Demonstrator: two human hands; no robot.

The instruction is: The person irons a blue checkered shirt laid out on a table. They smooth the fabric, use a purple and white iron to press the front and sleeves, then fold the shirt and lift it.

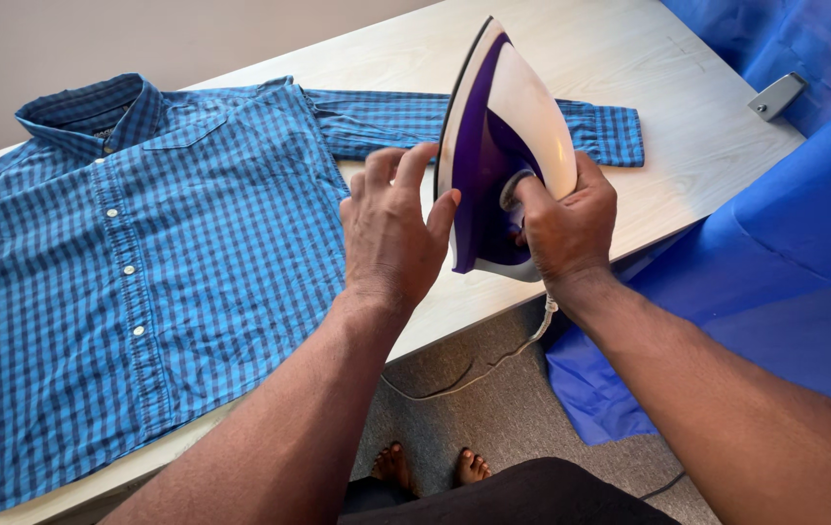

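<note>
two hands on purple-white iron (pixel 505 146): right hand (pixel 566 228) grips handle, left hand (pixel 391 228) spread against soleplate, above blue checked shirt (pixel 124 262).

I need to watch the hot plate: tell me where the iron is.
In the head view, the iron is right of centre, tipped up above the table, gripped by the right hand, with the left hand touching its soleplate edge beside the shirt.

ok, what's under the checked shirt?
The blue checked shirt lies flat on a pale wooden table, bare beside the sleeve. The tabletop beneath the shirt is covered. The iron is in the right hand.
</note>
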